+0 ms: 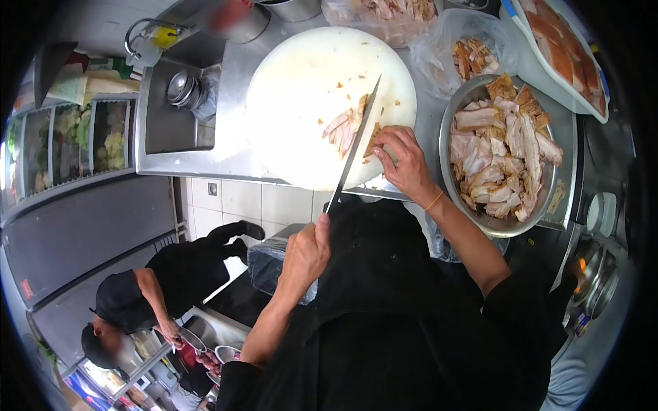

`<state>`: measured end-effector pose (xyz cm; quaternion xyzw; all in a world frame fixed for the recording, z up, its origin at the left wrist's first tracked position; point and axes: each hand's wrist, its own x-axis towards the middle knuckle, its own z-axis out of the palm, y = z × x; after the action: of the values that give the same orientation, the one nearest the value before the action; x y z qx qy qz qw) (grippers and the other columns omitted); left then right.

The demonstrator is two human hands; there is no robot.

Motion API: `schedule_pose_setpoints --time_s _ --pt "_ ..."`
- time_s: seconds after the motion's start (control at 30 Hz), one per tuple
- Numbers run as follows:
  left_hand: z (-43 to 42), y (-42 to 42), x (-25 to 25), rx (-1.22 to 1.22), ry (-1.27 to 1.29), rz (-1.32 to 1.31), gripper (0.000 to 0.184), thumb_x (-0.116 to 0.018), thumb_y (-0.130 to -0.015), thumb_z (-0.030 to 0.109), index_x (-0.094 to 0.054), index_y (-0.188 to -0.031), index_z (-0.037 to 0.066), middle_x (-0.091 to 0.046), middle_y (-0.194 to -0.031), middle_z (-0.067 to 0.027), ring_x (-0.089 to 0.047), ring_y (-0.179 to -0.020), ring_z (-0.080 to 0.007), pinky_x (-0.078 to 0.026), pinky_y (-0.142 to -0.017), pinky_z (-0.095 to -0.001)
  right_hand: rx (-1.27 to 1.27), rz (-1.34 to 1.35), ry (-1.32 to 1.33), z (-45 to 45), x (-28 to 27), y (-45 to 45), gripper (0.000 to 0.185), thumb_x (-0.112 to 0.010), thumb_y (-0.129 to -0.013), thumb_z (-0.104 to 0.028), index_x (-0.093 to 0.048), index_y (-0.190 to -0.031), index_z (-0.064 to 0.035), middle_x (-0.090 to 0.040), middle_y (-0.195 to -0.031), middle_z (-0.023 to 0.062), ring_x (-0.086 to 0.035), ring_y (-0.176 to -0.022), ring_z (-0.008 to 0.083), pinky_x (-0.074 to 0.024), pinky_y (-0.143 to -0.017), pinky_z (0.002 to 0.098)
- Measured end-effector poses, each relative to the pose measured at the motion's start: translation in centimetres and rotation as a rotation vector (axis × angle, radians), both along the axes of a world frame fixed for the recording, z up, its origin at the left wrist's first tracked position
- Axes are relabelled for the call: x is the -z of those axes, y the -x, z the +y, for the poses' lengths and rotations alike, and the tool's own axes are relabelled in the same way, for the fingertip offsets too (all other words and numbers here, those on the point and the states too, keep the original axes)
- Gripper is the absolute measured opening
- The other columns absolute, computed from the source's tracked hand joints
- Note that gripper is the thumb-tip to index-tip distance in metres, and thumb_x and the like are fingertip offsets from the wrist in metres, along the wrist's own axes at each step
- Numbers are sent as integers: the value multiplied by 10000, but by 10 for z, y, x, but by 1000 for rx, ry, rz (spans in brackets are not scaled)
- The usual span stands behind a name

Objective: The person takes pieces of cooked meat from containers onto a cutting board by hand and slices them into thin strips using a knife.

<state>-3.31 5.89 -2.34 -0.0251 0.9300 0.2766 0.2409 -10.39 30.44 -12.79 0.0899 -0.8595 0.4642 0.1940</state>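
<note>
My left hand [306,253] is closed around the handle of a long knife [356,140]. The blade slants up and to the right over a round white cutting board [288,103]. Sliced cooked meat [339,131], apparently pork, lies on the board just left of the blade. To the right of the blade, my right hand [406,161] has its fingers bent in a pinch on a browned piece of meat [371,142], partly hidden by the fingertips. Small crumbs are scattered over the board.
A steel bowl [447,175] heaped with cut meat stands at right. Behind it are a plastic bag [504,34] with chopped pieces and a white tray [582,103] of brown meat. Left is a sink [171,140]. A co-worker [175,274] stands lower left, near a lined bin [264,264].
</note>
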Motion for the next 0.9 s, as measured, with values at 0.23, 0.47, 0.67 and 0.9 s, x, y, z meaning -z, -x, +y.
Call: schedule_pose_setpoints --time_s 0.23,0.47,0.67,0.9 --pt "-16 -37 -27 1 21 -116 564 -417 -1097 400 -609 -822 -53 -618 -787 -382 -599 -809 -599 -467 -705 -633 45 -10 46 -3 5 -4 107 -718 -869 -42 -683 -964 -6 -666 -1021 136 -626 -1025 341 -518 -910 431" --pt "-12 -34 -35 54 124 -219 560 -397 -1098 373 -639 -826 -53 -631 -804 -374 -610 -829 -588 -468 -750 -646 19 4 58 0 3 -1 105 -708 -856 -23 -670 -952 -2 -672 -1002 131 -628 -1002 345 -523 -898 429" --pt "8 3 5 45 34 -99 606 -406 -1092 428 -640 -823 -63 -629 -829 -379 -595 -870 -599 -454 -776 -633 75 9 73 -6 0 3 112 -721 -793 -3 -645 -874 -15 -668 -955 128 -638 -951 329 -531 -843 417" --pt "-23 1 -30 -49 108 7 644 -434 -1077 492 -612 -783 -53 -629 -761 -358 -611 -808 -577 -476 -744 -601 233 -64 132 -15 -10 28 149 -710 -782 10 -639 -893 -58 -672 -941 76 -647 -898 276 -512 -731 382"
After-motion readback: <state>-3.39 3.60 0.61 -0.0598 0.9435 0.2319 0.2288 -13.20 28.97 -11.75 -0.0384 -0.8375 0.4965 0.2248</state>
